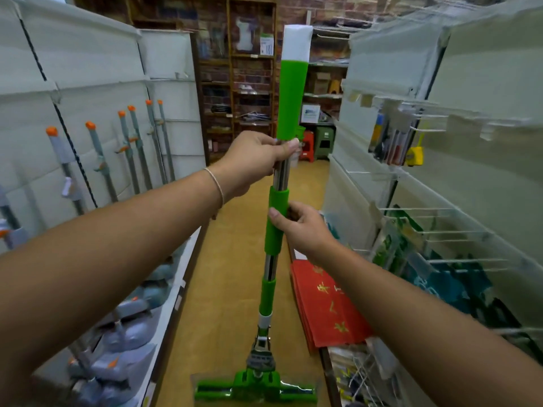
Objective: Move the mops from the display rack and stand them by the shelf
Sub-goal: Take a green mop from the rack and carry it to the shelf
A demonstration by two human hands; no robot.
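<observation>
The green mop (277, 183) stands upright in the aisle, carried between both hands with its head (256, 389) low down, below the hands and near the floor (235, 259). The left hand (252, 163) is wrapped round the bare metal tube just under the long green grip, thumb across the front; the right hand (299, 227) sits lower, pinching the green sleeve from the side with thumb and curled fingers.

It looks a light thing — thin steel tube, plastic collars, a plastic squeeze head — stiff along its length but top-long, so it will want to swing at the head. The polished tube is likely slippery; the green sleeves give the surer hold, and two hands spaced apart, as here, should keep it from tipping. The head seems wrapped in clear film, though the bottom edge of the view cuts it off and I cannot be sure it is clear of the floor.

To the left of the left hand, grey mops with orange caps (97, 160) lean in a row on the display rack (88, 69); their heads are blurred and partly hidden behind the forearm. Beyond the hands the wooden shelf (229, 69) stands at the aisle's end, its contents too dim to name
</observation>
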